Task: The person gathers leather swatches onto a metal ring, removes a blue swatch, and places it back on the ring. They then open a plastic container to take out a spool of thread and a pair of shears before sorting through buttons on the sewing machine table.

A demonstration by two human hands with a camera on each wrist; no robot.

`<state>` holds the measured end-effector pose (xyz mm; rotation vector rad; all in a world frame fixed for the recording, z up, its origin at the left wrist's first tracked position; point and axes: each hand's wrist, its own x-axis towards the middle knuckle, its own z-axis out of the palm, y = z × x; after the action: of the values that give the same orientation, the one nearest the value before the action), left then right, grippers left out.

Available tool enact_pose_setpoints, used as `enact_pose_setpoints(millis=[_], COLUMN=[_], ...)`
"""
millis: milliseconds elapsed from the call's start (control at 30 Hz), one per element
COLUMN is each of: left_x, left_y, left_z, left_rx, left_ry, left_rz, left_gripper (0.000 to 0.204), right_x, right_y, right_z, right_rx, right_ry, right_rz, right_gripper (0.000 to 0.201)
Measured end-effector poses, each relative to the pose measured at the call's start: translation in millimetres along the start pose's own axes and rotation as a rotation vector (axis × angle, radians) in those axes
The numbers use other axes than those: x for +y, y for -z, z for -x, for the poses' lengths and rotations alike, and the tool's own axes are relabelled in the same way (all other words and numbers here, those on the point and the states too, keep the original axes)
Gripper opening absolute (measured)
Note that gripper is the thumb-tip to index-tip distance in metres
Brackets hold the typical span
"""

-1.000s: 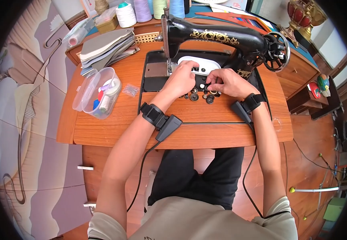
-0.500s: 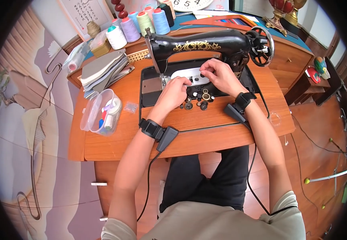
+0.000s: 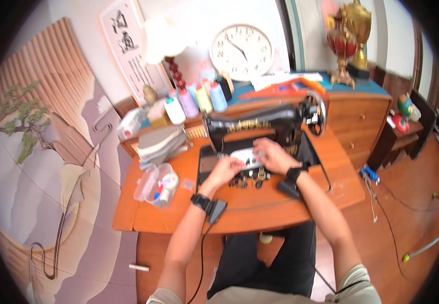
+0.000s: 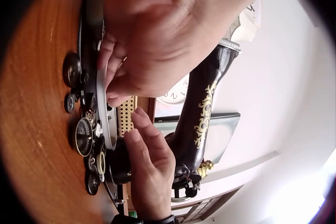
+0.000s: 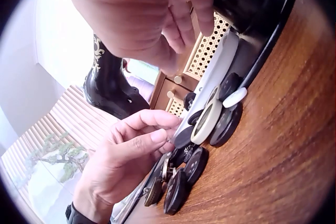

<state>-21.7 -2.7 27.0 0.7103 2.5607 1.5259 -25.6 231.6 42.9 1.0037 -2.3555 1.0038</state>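
A white oval tray [image 3: 250,164] lies on the sewing machine's black bed, with a few dark buttons in it. My left hand [image 3: 223,171] is at its left end, and in the right wrist view the left thumb and forefinger [image 5: 137,145] pinch it at the rim. My right hand [image 3: 276,157] hovers over the tray's right end, fingers loosely extended and the thumb apart from them in the left wrist view; nothing shows between them. Several loose buttons [image 5: 207,121], dark, cream and white, lie along the tray's near side, partly on the wooden tabletop.
The black sewing machine [image 3: 260,123] arches behind the hands, its handwheel [image 3: 320,115] at the right. On the left are an open clear plastic box [image 3: 157,195] of sewing items and a stack of folded fabric [image 3: 162,143]. Thread spools [image 3: 189,105] and a clock [image 3: 242,50] stand behind.
The head view has tilted up, bringing the clock and wall in. My right hand has moved from the loose buttons to above the tray; my left hand has stayed by the tray's left end.
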Motion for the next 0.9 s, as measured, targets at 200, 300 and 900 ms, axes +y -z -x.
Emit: enact_pose_setpoints(millis=[200, 300, 900], left_x=[15.9, 5.4, -8.1], left_y=[-2.1, -2.8, -10.4], left_z=[18.5, 18.1, 13.9], left_rx=[0.012, 0.058, 0.069], left_ry=[0.055, 0.002, -0.108], left_rz=[0.068, 0.177, 0.242], left_gripper=[0.017, 0.017, 0.016], right_x=[-4.0, -4.2, 10.7], right_y=[-1.7, -0.2, -6.2], right_z=[1.3, 1.9, 2.3], right_rx=[-0.446, -0.502, -0.445], right_ry=[-0.074, -0.082, 0.0], right_rz=[0.0, 0.027, 0.003], right_gripper=[0.047, 0.052, 0.054])
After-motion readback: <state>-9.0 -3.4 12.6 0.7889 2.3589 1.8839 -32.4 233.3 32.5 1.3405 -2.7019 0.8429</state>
